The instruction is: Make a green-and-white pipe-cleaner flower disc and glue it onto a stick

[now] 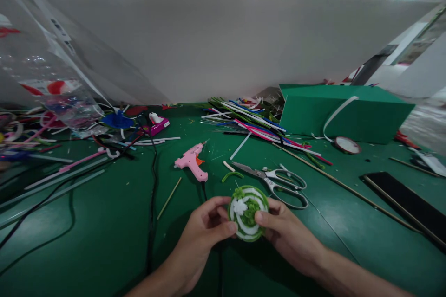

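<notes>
A round green-and-white spiral disc [248, 231], coiled from fuzzy pipe cleaners, is held up between both hands over the table. Small white and green flower shapes sit on its face. My left hand [205, 229] pinches its left edge, thumb in front and fingers behind. On the opposite edge my right hand [287, 229] is closed, its thumb pressing the front near the centre. Grey-handled scissors [270, 178] lie partly open just behind the disc. A pink hot glue gun [193, 162] rests to the left of them. Short green and white pipe cleaner pieces [232, 175] lie by the blades.
Bundled coloured pipe cleaners [251, 118] lie at the back, beside a green box [348, 113]. A black phone [407, 202] and a long thin stick [334, 181] are at right. Black cables [152, 204] and glue sticks [69, 190] spread across the left. A pale partition [223, 41] stands behind.
</notes>
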Demonstrator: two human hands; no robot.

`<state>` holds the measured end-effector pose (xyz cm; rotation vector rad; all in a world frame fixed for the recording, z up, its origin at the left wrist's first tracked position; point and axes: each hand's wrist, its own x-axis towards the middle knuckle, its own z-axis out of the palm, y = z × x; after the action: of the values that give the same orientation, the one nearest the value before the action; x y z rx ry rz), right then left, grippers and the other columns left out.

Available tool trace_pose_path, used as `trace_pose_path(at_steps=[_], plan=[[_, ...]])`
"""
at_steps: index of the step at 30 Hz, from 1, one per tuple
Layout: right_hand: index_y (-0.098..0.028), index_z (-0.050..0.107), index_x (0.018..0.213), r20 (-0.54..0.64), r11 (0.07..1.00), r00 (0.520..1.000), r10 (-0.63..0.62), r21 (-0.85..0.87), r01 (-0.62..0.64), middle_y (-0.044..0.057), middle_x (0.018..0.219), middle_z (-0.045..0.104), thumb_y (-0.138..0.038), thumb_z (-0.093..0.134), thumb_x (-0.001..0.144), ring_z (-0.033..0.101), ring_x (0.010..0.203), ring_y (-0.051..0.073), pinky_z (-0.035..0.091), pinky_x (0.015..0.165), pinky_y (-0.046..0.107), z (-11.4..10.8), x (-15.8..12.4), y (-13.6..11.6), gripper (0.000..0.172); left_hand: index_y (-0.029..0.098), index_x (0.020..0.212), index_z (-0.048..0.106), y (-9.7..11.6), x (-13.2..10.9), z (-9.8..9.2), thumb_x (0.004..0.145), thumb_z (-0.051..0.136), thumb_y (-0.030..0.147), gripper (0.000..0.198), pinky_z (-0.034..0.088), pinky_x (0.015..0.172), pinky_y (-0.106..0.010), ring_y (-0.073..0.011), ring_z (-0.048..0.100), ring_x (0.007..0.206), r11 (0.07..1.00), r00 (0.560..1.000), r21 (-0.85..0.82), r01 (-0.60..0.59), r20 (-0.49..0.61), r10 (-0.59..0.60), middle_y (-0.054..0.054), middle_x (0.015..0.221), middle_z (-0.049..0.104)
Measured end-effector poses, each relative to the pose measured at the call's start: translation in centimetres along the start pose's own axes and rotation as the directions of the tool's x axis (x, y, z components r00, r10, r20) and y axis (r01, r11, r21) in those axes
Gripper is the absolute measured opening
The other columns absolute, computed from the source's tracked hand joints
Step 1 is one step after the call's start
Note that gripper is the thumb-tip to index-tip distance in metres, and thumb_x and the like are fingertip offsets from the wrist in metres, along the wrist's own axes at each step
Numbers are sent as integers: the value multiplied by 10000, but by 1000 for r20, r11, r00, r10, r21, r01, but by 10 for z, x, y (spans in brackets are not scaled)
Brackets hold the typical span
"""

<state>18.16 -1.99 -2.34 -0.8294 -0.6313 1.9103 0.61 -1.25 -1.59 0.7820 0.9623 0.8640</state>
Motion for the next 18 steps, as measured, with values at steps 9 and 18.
trace_pose_path(at_steps=[9,18], plan=[[-172,691,906,9,999,1000,15,40,-15,54,875,693,-278,702,732,619,863,189,454,829,341,2,1,0,204,215,934,661,3,0,1,709,704,184,232,440,787,-265,-165,556,867,996,997,62,-68,28,67,-7,854,635],[-154,687,713,-15,988,997,-78,-138,75,18,722,614,-276,675,760,556,722,141,449,748,297,-3,2,-7,132,161,891,649,8,2,-3,759,653,170,133,443,814,-318,-202,569,906,991,992,-35,-128,6,128,-71,939,655]])
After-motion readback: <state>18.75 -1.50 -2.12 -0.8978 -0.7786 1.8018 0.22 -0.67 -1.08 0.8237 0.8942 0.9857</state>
